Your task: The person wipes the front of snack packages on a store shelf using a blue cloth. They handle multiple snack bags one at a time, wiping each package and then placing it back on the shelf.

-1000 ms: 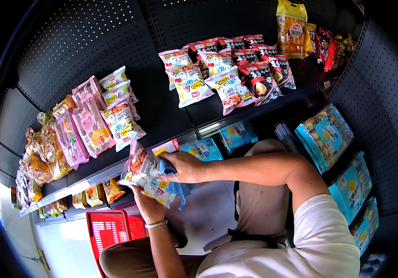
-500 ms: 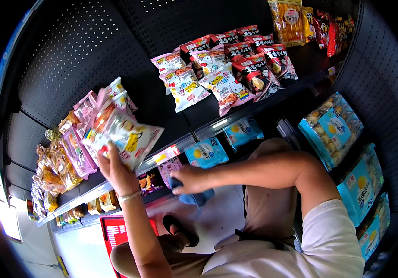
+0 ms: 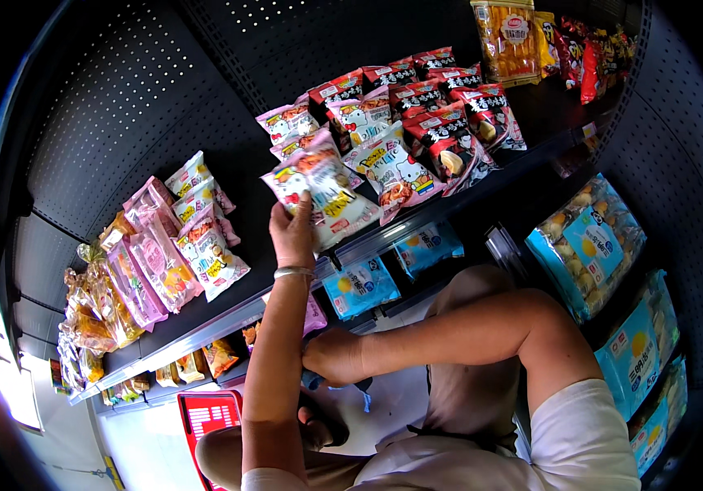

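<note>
My left hand (image 3: 292, 236) is closed on the near edge of a pink-and-white snack bag (image 3: 331, 192) with cartoon print. That bag is tilted over the front of a group of matching bags on the black shelf, partly covering one behind it. Beside it to the right lies another pink-and-white bag (image 3: 396, 172). Lower down, my right hand (image 3: 335, 357) is closed around a dark blue cloth (image 3: 312, 380), most of which the hand and left forearm hide.
Red-and-black snack bags (image 3: 448, 146) stand right of the pink-and-white ones. Pink packages (image 3: 159, 258) and more white bags (image 3: 211, 254) fill the left shelf. Blue packs (image 3: 361, 286) sit below, and large blue bags (image 3: 588, 245) at right. A red basket (image 3: 204, 401) is on the floor.
My left hand has carried the pink-and-white bag rightward, from near the left packages to the middle group. My right hand, with the cloth, has dropped slightly lower, near the left forearm.
</note>
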A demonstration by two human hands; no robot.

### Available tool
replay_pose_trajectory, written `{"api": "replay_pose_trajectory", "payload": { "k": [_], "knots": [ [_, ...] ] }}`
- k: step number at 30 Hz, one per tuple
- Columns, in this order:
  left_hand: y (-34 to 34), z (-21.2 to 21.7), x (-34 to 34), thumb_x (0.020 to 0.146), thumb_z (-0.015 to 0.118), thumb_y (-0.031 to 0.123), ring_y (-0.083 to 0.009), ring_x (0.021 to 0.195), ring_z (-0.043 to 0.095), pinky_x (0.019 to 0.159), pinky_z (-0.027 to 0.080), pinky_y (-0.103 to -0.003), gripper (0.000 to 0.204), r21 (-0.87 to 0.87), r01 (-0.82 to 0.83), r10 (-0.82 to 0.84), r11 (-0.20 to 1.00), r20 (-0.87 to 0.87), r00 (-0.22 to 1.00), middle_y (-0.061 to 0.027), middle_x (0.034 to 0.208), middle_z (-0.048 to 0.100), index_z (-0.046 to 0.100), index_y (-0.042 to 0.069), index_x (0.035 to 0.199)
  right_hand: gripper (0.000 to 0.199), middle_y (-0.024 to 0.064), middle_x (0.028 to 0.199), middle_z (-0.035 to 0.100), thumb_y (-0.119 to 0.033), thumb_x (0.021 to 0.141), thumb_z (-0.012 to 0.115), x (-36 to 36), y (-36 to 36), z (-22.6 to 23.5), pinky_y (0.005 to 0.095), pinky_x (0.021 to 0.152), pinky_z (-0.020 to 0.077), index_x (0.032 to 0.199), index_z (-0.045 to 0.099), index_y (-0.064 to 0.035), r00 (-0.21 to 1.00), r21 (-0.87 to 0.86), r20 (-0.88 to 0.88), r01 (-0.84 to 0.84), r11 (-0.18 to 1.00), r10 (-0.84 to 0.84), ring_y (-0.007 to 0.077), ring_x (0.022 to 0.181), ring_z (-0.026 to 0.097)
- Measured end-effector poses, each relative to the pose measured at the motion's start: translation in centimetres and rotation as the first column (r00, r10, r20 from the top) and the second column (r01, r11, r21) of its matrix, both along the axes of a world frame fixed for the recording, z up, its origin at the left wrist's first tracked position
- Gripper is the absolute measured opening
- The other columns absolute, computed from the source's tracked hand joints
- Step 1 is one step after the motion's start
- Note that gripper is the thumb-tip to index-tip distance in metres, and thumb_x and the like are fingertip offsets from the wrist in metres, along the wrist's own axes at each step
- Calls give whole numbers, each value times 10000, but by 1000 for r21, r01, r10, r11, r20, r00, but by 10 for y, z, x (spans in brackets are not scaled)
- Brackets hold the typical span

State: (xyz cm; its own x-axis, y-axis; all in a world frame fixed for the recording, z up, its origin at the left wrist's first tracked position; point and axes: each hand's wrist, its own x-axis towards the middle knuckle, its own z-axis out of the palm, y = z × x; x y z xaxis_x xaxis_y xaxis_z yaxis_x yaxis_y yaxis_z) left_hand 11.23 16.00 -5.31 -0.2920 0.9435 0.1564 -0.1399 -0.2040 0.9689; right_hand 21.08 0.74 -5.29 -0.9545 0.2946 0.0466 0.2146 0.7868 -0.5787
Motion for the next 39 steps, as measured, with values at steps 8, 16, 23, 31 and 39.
{"api": "replay_pose_trajectory", "payload": {
  "k": [8, 16, 23, 31, 39],
  "knots": [
    [4, -44, -3, 817, 799, 139, -171, 958, 619, 825, 529, -307, 696, 9, -53, 53, 999, -302, 952, -146, 1094, 620, 376, -49, 1337, 356, 205, 948, 686, -103, 743, 693, -1, -1, -13, 457, 730, 556, 1078, 623, -8, 1000, 24, -4, -16, 1000, 16, 378, 860, 688],
    [9, -50, -2, 804, 801, 105, -166, 940, 609, 831, 525, -304, 692, 29, -110, 114, 993, -284, 952, -110, 1046, 605, 384, -24, 1341, 300, 219, 962, 689, -59, 753, 650, -10, 2, -21, 451, 717, 561, 1045, 631, 12, 998, -22, 36, -49, 999, 49, 391, 849, 690],
    [2, -54, 3, 789, 822, 135, -149, 903, 588, 791, 510, -291, 696, 83, -85, 108, 993, -328, 938, -97, 1015, 605, 405, -10, 1326, 243, 220, 945, 693, -24, 759, 631, -10, -4, -4, 455, 720, 562, 998, 646, 19, 997, -34, 59, -39, 999, 41, 393, 842, 690],
    [-21, -34, -23, 871, 726, 55, -166, 1015, 583, 867, 501, -311, 542, 22, 82, -72, 996, -278, 958, -108, 1138, 581, 433, 18, 1325, 193, 161, 871, 724, -165, 678, 746, -27, 2, -16, 438, 708, 572, 807, 727, -23, 956, 185, 250, -203, 962, 154, 344, 799, 706],
    [-98, 26, -87, 875, 694, 36, -150, 987, 599, 866, 495, -294, 397, 66, 126, -87, 990, -425, 901, -68, 1149, 598, 546, 14, 1242, 347, 231, 866, 682, -230, 719, 744, -65, 21, -25, 475, 735, 537, 937, 650, 22, 985, 59, 169, -49, 997, 39, 381, 863, 686]
  ]
}}
